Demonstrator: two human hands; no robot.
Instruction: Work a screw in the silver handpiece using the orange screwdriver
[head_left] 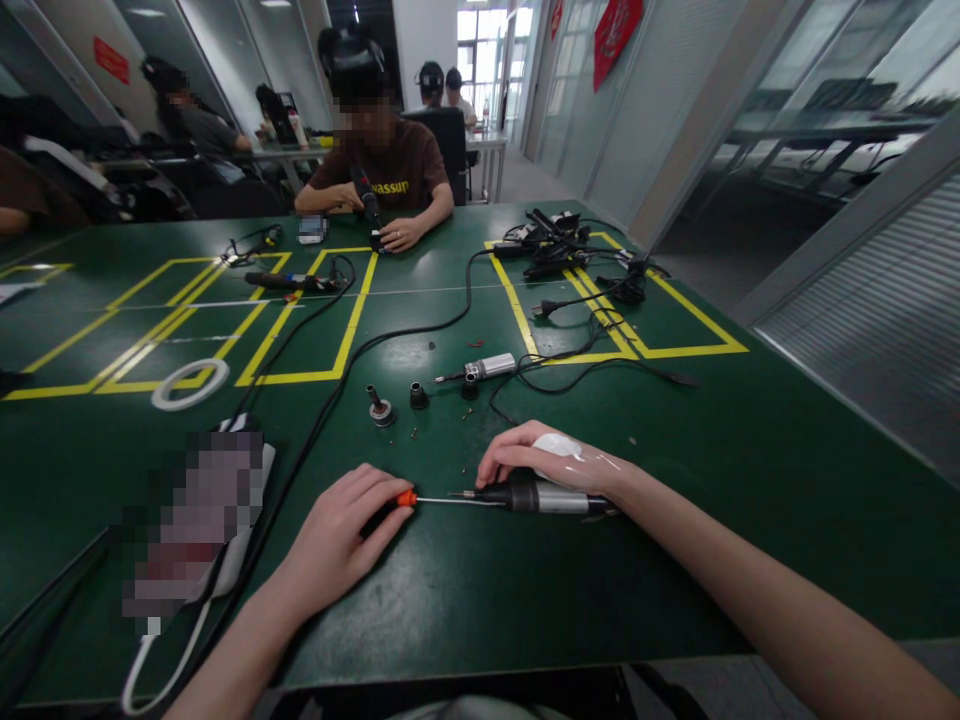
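Observation:
My left hand (356,525) rests on the green table with its fingers closed round the orange handle of a screwdriver (457,501). The thin shaft points right, its end beside a black and silver cylindrical tool (551,497). Behind that tool lies my right hand (536,455), fingers curled, a clear film with a white patch on its back. Its wrist crosses the tool's right end; whether the fingers grip anything is hidden. Farther back lie a second silver tool (491,366), black caps (418,396), a round metal part (381,410) and tiny screws.
Left stand a white tape roll (190,384) and a blurred phone (206,510) with a white cable. Black cables (360,350) cross the table (787,480). A tangled cable pile (551,240) lies at the back right. A person (390,170) works across the table.

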